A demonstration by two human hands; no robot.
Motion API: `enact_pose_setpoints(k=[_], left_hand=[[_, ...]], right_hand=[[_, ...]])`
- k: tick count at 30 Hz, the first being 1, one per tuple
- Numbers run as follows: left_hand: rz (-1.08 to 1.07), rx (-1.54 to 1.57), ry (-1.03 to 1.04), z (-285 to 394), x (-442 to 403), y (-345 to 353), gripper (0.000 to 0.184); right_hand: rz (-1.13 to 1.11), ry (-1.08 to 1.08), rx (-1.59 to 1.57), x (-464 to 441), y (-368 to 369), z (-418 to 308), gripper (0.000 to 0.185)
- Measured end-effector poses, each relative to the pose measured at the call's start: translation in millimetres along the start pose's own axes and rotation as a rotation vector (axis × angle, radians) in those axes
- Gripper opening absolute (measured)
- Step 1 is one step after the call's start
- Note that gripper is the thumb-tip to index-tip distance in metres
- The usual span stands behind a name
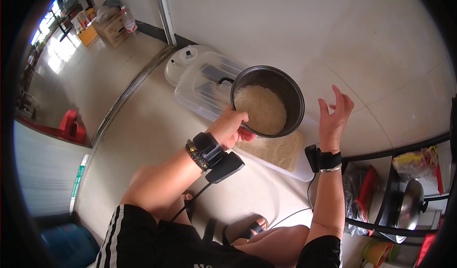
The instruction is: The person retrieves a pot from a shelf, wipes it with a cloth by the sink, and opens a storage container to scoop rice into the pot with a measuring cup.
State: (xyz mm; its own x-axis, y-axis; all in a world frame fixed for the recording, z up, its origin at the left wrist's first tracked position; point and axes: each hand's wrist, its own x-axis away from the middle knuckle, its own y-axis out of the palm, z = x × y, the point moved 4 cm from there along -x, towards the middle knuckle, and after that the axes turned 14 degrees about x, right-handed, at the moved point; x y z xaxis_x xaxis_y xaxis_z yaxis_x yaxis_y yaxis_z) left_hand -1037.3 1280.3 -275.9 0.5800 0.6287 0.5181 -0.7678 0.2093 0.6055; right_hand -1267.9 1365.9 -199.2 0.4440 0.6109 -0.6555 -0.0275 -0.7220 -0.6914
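My left hand (231, 127) grips the near left rim of a dark round pot (295, 99), thumb over the edge and fingers below. Pale rice grains (261, 110) lie in the pot, which is tilted a little toward me. Under it stands a clear plastic bin (304, 165) with more grain (281, 151) in its uncovered right part. My right hand (335, 108) is raised to the right of the pot, apart from it, fingers spread and curved, holding nothing.
A translucent lidded container (183, 63) adjoins the bin by the wall. On the right, a shelf (381, 227) holds bags and a metal lid (410, 204). Cardboard box (113, 30), bottle (127, 19) and red object (72, 126) are beyond the door track.
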Motion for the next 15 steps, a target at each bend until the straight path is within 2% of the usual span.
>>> enact_pose_setpoints(k=[1, 5, 8, 9, 12, 15], left_hand=[[0.013, -0.009, 0.009, 2, 2, 0, 0.032], [-0.010, 0.080, -0.051, 9, 1, -5, 0.023], [0.037, 0.410, -0.181, 10, -10, -16, 0.017], [0.029, 0.380, -0.153, 10, -10, -16, 0.015], [-0.011, 0.293, -0.083, 7, -5, -9, 0.012], [0.035, 0.305, -0.141, 12, -9, -14, 0.013]], right_hand=[[-0.051, 0.072, -0.030, 5, 11, 16, 0.050], [-0.382, 0.062, 0.208, 47, 67, 78, 0.048], [-0.626, 0.091, 0.204, 82, 99, 94, 0.050], [-0.711, 0.103, 0.200, 90, 106, 96, 0.051], [-0.778, 0.129, 0.147, 100, 117, 95, 0.051], [-0.815, 0.102, 0.202, 108, 128, 93, 0.048]])
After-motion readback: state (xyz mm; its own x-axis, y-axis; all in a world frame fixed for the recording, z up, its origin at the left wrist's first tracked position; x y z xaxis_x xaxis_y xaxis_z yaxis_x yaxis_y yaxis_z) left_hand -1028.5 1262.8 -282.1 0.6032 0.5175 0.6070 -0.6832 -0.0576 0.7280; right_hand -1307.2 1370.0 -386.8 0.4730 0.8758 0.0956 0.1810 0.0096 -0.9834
